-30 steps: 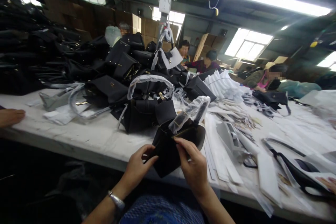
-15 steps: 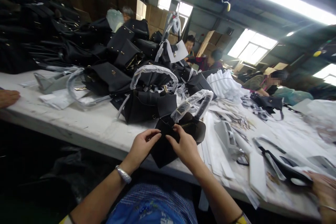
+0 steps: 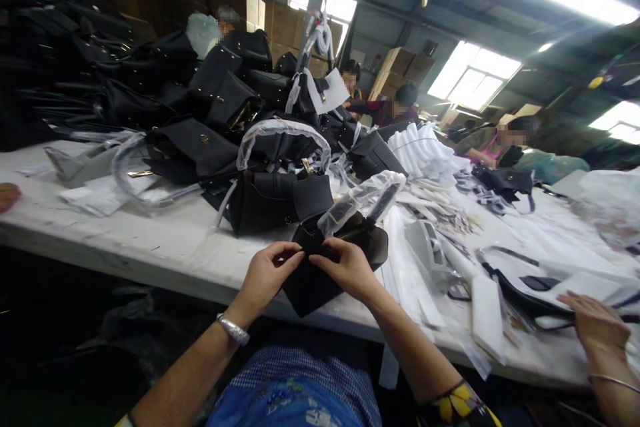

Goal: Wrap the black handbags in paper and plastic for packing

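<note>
A black handbag [image 3: 313, 283] with a plastic-wrapped handle [image 3: 360, 197] sits tilted at the table's front edge, between my hands. My left hand [image 3: 270, 270] pinches the bag's left upper edge between thumb and fingers. On the upper front of the same bag, my right hand [image 3: 347, 267] is closed, thumb and fingertips pressed at the edge near the handle's base. Whatever small part lies under the fingertips is too dark to make out. Just behind stands another black handbag [image 3: 265, 203], its arched handle also wrapped.
A big heap of black bags [image 3: 200, 93] fills the table's back left. White padding strips [image 3: 417, 280] and a white foam stack [image 3: 423, 150] lie to the right. Another person's hand [image 3: 595, 320] rests on a black-and-white piece at far right; one more hand [image 3: 9, 195] shows at far left.
Both my hands stay on the bag, the right one shifted slightly toward the left one. The co-worker's hand at far right has moved left over its piece. The view has shifted slightly.
</note>
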Demonstrator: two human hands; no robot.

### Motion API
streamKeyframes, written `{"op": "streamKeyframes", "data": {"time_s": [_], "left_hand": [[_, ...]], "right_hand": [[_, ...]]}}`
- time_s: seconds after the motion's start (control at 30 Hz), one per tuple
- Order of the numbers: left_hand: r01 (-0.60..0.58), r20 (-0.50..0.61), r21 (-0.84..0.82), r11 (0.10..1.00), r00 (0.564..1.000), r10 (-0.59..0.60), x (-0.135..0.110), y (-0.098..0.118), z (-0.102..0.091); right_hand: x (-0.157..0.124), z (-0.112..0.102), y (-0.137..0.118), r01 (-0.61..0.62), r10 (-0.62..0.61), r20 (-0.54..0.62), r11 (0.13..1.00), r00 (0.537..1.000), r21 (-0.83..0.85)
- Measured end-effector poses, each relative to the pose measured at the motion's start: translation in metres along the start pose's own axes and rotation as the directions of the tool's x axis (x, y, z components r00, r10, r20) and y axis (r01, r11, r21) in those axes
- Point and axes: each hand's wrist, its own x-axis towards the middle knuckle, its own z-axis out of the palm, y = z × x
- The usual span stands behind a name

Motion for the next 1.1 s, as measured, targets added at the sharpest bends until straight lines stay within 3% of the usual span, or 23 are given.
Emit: {"op": "streamKeyframes", "data": {"time_s": [0.17, 0.47, 0.77, 1.1], "left_hand": [[-0.046, -0.036, 0.051, 0.998, 0.998, 0.048, 0.0, 0.005, 0.004], [-0.073, 0.059, 0.122, 0.99, 0.996, 0.067, 0.009, 0.013, -0.002], [-0.181, 0.084, 0.205, 0.962, 0.982, 0.167, 0.009, 0.022, 0.0], [-0.228, 0.264, 0.214, 0.95, 0.95, 0.169, 0.019, 0.024, -0.012]], "right_hand": [[-0.001, 0.0, 0.002, -0.044, 0.035, -0.1, 0.995, 0.994, -0.087], [-0.005, 0.003, -0.001, 0.015, -0.019, -0.052, 0.997, 0.998, -0.071], [-0.005, 0.004, -0.002, 0.007, -0.009, -0.039, 0.999, 0.999, -0.048], [-0.004, 0.006, 0.001, -0.04, 0.04, -0.019, 0.998, 0.999, 0.042]]}}
